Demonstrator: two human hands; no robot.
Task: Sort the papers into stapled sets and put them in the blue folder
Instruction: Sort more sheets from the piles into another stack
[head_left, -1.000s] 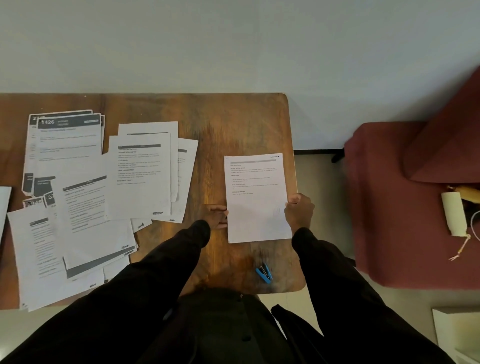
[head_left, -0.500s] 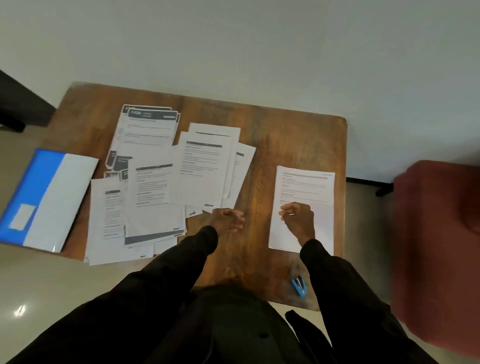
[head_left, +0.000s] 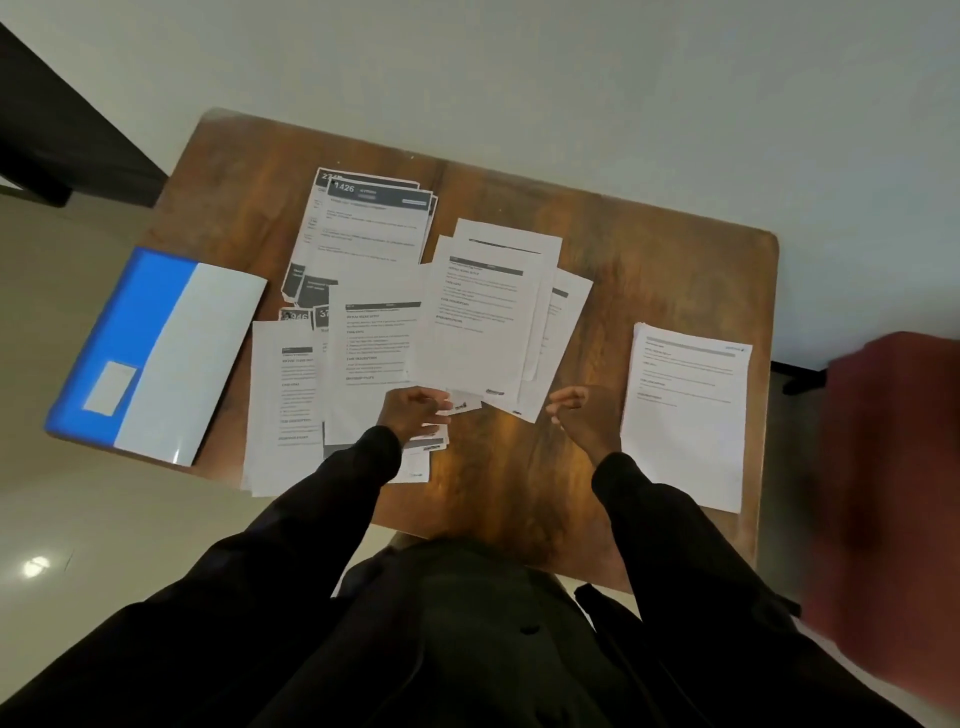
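Head camera looks down on a wooden table (head_left: 498, 467) strewn with printed sheets. At the far side lies a form (head_left: 371, 223) whose dark header bears the white number "1426". Below it a dark card (head_left: 295, 316) reads "946". The loose papers (head_left: 374, 358) in the middle overlap one another. One carries the bold heading "TASK DESCRIPTION", and its body text is too small to read. The blue folder (head_left: 150, 348) lies closed at the table's left edge, partly overhanging it, with a blank white label (head_left: 110, 388) on its blue half. A separate paper set (head_left: 685, 415) rests squared near the right edge, well apart from the spread.

The left hand (head_left: 413, 415) lies on the near edge of the loose papers with its fingers curled. It seems to touch a sheet corner, but I cannot tell whether it pinches it. The right hand (head_left: 584, 415) hovers over bare wood between the spread and the set, fingers loosely bent, holding nothing. A blurred dark-red seat (head_left: 893, 467) stands beside the table.
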